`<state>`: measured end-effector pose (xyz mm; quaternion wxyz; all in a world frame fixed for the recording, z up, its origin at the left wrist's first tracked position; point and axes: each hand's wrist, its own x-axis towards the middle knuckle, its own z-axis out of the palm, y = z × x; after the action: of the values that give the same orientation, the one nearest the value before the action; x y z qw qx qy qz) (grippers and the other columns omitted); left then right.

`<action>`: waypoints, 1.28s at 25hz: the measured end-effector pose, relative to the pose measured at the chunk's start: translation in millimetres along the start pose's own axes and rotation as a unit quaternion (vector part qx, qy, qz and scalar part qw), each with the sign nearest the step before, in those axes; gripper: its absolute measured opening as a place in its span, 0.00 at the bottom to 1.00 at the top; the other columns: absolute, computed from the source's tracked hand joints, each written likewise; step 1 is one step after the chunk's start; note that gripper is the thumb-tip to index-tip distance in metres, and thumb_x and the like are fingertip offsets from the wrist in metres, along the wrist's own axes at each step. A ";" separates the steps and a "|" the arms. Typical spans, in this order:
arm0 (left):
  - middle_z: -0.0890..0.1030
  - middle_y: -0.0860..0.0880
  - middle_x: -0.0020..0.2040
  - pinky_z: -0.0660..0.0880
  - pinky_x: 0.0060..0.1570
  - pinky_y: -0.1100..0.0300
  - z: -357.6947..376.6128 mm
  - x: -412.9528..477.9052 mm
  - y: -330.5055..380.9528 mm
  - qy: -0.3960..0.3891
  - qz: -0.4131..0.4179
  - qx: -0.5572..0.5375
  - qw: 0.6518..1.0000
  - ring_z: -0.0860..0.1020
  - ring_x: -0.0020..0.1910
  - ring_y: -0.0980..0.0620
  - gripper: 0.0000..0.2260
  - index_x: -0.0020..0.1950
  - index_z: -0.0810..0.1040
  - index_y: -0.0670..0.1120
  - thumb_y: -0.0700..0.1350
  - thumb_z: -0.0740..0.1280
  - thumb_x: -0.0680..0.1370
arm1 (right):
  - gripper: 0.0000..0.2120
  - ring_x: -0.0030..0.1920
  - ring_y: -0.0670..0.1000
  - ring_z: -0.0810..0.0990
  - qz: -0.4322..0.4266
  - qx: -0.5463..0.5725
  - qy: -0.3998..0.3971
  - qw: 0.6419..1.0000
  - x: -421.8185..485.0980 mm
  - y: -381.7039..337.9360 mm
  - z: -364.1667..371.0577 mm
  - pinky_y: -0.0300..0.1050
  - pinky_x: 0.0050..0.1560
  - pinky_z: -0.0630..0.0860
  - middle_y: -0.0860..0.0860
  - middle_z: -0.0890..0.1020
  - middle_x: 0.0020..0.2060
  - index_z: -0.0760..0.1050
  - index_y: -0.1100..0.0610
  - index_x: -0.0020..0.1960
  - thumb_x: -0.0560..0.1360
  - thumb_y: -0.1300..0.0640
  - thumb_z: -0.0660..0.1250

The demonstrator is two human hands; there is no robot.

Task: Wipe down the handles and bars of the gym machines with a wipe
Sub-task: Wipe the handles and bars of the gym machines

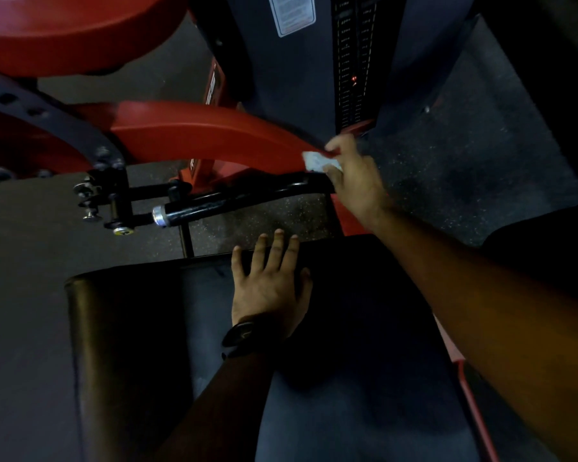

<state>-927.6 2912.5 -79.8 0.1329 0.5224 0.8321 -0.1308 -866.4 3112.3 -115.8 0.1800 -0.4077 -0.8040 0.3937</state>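
I see right hand [354, 175] pinching the wipe [317, 161] at the red arm [197, 131], left hand [271, 278] flat, empty on the pad [347, 295]; thin pinch could drop it mid-stroke.

- The left hand [271, 281] is bare, with no glove and no ring to be seen.
- A dark watch [239, 332] with a round dark face sits on the left wrist, on a dark strap.
- The left forearm is bare, with no sleeve in view.
- The right hand [356, 175] is bare too, without a glove.
- The right forearm is bare along its whole visible length, with no sleeve, band or watch on it.
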 end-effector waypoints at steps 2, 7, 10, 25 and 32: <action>0.54 0.51 0.80 0.42 0.73 0.37 -1.7 2.9 -1.4 -0.023 0.006 -0.005 1.000 0.51 0.79 0.48 0.27 0.79 0.52 0.54 0.58 0.47 0.80 | 0.11 0.48 0.50 0.81 -0.035 0.036 0.024 0.998 -1.1 -5.1 0.0 0.43 0.44 0.78 0.53 0.83 0.49 0.73 0.56 0.58 0.77 0.60 0.67; 0.51 0.51 0.80 0.41 0.73 0.37 -1.0 6.1 17.5 -0.029 0.065 -0.008 0.997 0.50 0.79 0.49 0.30 0.80 0.51 0.54 0.59 0.44 0.77 | 0.09 0.49 0.47 0.80 -0.123 0.033 0.041 0.991 -3.1 1.7 7.9 0.45 0.53 0.76 0.51 0.84 0.50 0.82 0.58 0.54 0.77 0.59 0.65; 0.57 0.50 0.79 0.46 0.74 0.38 6.4 10.3 19.1 -0.016 0.063 0.001 0.998 0.55 0.78 0.47 0.32 0.79 0.57 0.53 0.59 0.42 0.75 | 0.15 0.54 0.48 0.78 -0.161 0.022 0.009 0.987 -10.8 10.1 13.4 0.36 0.57 0.75 0.54 0.80 0.55 0.79 0.59 0.62 0.77 0.65 0.62; 0.67 0.47 0.75 0.56 0.71 0.36 7.6 11.0 17.8 -0.008 0.074 0.007 0.997 0.64 0.74 0.44 0.29 0.75 0.67 0.50 0.59 0.49 0.76 | 0.18 0.58 0.49 0.78 -0.018 0.022 0.069 0.997 -13.4 4.7 23.3 0.33 0.61 0.69 0.54 0.80 0.58 0.79 0.60 0.63 0.76 0.69 0.60; 0.61 0.49 0.78 0.48 0.72 0.38 6.5 10.5 18.0 -0.012 0.079 -0.005 0.997 0.58 0.77 0.44 0.31 0.78 0.58 0.52 0.60 0.46 0.76 | 0.11 0.41 0.46 0.81 0.277 0.298 0.226 0.885 -22.9 -35.1 34.0 0.39 0.45 0.79 0.50 0.83 0.40 0.83 0.59 0.50 0.71 0.68 0.67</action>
<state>-915.2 2926.4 -91.0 0.1551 0.5841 0.7874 -0.1216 -891.4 3064.9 -109.0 0.3534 -0.6187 -0.4407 0.5460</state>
